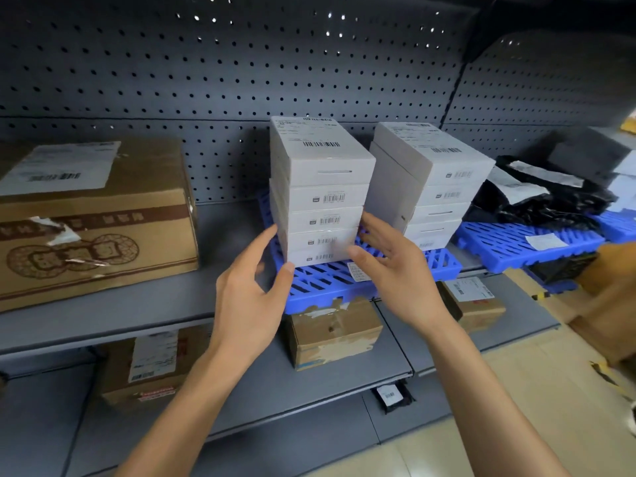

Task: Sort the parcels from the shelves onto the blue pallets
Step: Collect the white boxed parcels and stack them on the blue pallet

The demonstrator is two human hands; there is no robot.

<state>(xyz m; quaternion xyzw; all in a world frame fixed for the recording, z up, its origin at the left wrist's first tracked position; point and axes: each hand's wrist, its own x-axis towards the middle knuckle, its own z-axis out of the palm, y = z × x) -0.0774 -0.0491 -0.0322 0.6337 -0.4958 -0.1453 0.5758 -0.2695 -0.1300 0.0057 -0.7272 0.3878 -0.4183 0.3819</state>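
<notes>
**On the middle shelf, a five-box stack between my palms**

At the grey pegboard shelving, my left hand (253,297) and right hand (395,263) bracket the lower boxes of a stack of white parcels (321,197) standing on a blue pallet (327,280). My fingers are nearly straight, my left thumb and fingertips touching the bottom boxes; whether my right palm presses the stack or merely sits beside it I cannot tell. Neither hand curls round anything.

The risk, as I judge it: the stack is tall and narrow, five loose boxes with nothing binding them. A push low down, or uneven pressure from one side, could shear the upper boxes off or tip them into the second white stack (433,187) just beside it on the same pallet. The pallet's front edge overhangs the shelf, so a forward tug could drag it off.

The parcels are smooth white cartons, each with a small barcode on its front; the top one carries a shipping label. Edges look slightly staggered, not flush
</notes>
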